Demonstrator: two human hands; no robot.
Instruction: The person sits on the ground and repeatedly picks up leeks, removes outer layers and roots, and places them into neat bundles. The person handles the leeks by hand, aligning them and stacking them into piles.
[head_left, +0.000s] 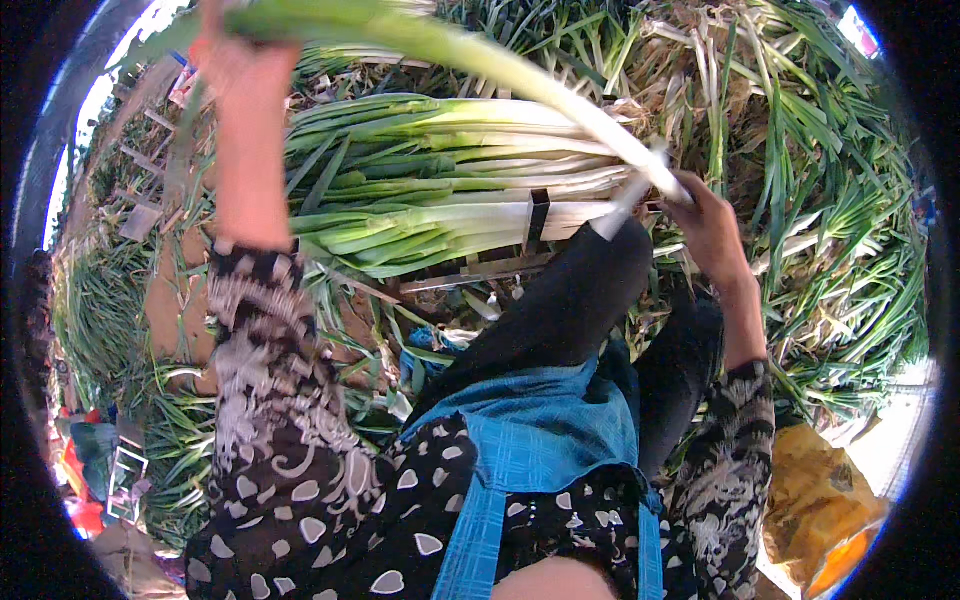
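Observation:
A long leek (517, 64) slants across the upper view, its green end to the left and its white end to the right. My left hand (244, 64), blurred and partly cut off by the top edge, grips the green leaves. At the white end, the fingers of my right hand (701, 221) close around the leek's base. A pale blurred strip (626, 201) crosses beside that end, above my knee; whether it is a blade or a peeled layer I cannot tell. Below the raised leek lies a row of trimmed leeks (465, 176), white ends to the right.
A rack with a dark upright post (535, 217) holds the row close to my knee (607, 262). Untrimmed leeks (825, 225) and dry outer leaves pile up on the right. More greens (105, 300) lie left, and a brown-and-orange sack (821, 502) stands lower right.

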